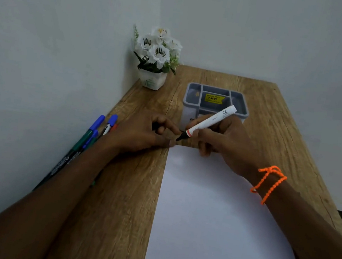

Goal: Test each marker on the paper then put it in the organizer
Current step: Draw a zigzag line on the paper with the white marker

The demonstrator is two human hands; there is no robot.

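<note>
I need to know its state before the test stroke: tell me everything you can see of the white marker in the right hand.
The white marker has a white, plastic-looking barrel with small print, a red ring near a dark tapered tip, and no cap on. The right hand grips it in a writing hold, tilted, with the tip down-left and the blunt end up toward the grey organizer. The tip is by the paper's far edge, close to the left hand; contact is unclear.

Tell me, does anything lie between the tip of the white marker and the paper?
Nothing visible does. The right hand holds the white marker uncapped, its tip just above the far edge of the blank paper. The left hand rests beside that edge, its fingers close to the tip but not under it.
</note>
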